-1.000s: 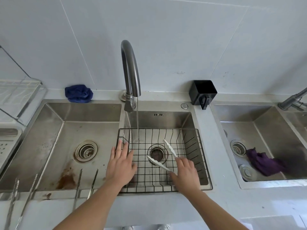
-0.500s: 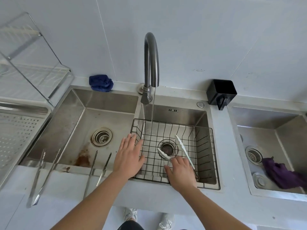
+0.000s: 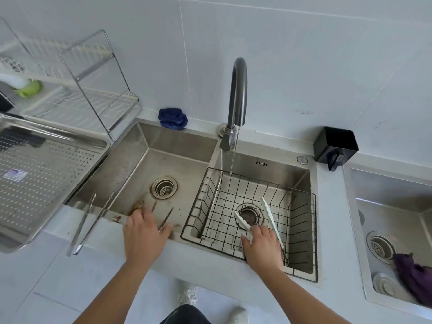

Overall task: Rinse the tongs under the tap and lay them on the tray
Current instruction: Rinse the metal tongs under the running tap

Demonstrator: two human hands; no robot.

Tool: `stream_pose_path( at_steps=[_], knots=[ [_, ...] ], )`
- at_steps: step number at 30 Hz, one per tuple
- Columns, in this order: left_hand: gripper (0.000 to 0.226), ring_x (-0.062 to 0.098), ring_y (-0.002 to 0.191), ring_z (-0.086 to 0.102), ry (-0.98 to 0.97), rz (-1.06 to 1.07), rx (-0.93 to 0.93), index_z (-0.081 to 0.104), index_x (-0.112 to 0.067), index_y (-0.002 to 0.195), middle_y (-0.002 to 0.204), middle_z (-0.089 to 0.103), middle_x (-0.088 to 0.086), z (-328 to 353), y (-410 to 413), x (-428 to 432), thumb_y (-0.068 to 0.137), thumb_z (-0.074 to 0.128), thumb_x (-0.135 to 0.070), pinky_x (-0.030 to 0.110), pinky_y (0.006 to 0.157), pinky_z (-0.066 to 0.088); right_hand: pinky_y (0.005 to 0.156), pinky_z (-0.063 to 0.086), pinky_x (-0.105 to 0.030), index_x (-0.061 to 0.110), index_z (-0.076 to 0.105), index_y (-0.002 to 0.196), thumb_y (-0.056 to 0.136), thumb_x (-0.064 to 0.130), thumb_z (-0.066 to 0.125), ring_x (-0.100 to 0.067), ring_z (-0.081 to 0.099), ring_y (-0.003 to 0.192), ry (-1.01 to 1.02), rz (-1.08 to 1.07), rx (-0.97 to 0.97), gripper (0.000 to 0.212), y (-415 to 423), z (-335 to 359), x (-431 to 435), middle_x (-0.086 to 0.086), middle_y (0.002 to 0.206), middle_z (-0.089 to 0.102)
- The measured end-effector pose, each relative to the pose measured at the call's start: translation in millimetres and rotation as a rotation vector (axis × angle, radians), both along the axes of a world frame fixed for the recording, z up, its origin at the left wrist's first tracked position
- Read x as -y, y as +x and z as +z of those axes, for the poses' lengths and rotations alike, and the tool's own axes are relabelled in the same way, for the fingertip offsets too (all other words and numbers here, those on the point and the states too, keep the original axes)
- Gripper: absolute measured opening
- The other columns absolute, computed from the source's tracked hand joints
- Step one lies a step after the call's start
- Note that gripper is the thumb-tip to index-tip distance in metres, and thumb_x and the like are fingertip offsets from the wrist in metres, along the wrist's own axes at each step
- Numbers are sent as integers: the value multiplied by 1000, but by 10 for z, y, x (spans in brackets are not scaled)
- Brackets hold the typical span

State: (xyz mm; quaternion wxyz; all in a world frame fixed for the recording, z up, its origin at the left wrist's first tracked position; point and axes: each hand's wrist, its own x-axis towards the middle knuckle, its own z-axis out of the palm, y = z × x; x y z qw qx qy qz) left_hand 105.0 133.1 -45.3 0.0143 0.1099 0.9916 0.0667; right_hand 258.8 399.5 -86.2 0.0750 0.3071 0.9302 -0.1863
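White plastic tongs [image 3: 272,216] lie spread open in the black wire basket [image 3: 201,206] in the middle sink. My right hand [image 3: 261,246] holds their left arm near the front of the basket. A thin stream runs from the grey tap [image 3: 238,94] into the basket's back left corner, away from the tongs. My left hand [image 3: 145,230] reaches with spread fingers over a pair of metal tongs [image 3: 167,218] propped on the front rim of the left sink. A second, longer pair of metal tongs [image 3: 88,220] lies to their left. The perforated steel tray [image 3: 46,195] stands at the far left.
A wire dish rack [image 3: 93,90] stands behind the tray. A blue cloth [image 3: 173,119] lies on the ledge behind the left sink [image 3: 163,148]. A black holder [image 3: 335,146] sits right of the tap. The right-hand sink holds a purple cloth [image 3: 413,277].
My left hand moved left from the basket's edge to the metal tongs on the left sink's rim. The view swung left, bringing the tray in. My right hand stayed on the white tongs.
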Motion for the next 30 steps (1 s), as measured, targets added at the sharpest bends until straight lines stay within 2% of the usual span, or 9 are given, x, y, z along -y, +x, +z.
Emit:
stream_pose_path(
  at_steps=[4,10,15,18,21,23,24,27,30],
  knots=[
    [88,43,102,54,-24,63,61,56,6,134,110,59,28,-69,-22,24,75,81,-54,52,80,50,105,41,-40,22,56,133,103,52,42,-24,47,125,-16,-5,-14,45,14,14,-14,2,130,56],
    [51,37,100,52,28,96,91,69,0,105,105,55,20,-92,-72,32,85,75,-47,45,80,49,105,41,-40,21,56,130,103,51,43,-24,47,124,-30,-7,-33,44,32,14,-28,1,130,56],
    [44,32,98,50,107,142,156,67,-3,106,102,51,15,-27,-84,23,87,72,-42,40,73,50,106,40,-40,21,56,132,102,50,45,-24,46,126,-46,-17,-53,43,44,14,-42,2,131,56],
    [36,27,92,51,335,138,171,68,-10,114,102,50,8,75,-86,-32,90,70,-37,37,75,47,106,41,-39,22,55,133,102,51,45,-23,46,127,-52,-13,-50,43,38,11,-47,2,131,55],
    [38,16,83,61,719,112,272,67,-22,130,97,60,-1,286,-58,-219,93,69,-31,31,69,51,105,42,-38,22,56,133,102,50,48,-22,46,126,-77,-17,-64,42,28,-4,-49,3,132,55],
    [28,12,70,66,971,175,454,67,-31,123,88,63,-3,407,-24,-377,95,66,-35,25,58,56,105,42,-38,23,56,134,101,50,50,-22,45,127,-112,-30,-76,43,24,-26,-63,4,133,55],
    [19,13,62,68,1034,216,533,68,-34,110,82,61,2,443,-25,-446,92,64,-41,24,54,55,106,41,-38,23,57,134,101,49,52,-22,46,128,-143,-43,-79,43,16,-31,-77,4,133,56],
    [34,21,53,68,1095,274,680,66,-17,84,67,60,6,507,-89,-625,86,62,-51,30,49,51,106,41,-36,22,60,133,100,45,56,-21,47,128,-253,-129,-78,40,-57,12,-116,2,132,59],
    [50,28,59,68,1175,260,827,69,-5,90,71,67,5,494,-223,-767,82,69,-54,33,52,54,94,48,-31,20,67,124,99,39,59,-19,58,117,-333,-200,-167,32,-237,152,-125,4,121,67]
  ],
)
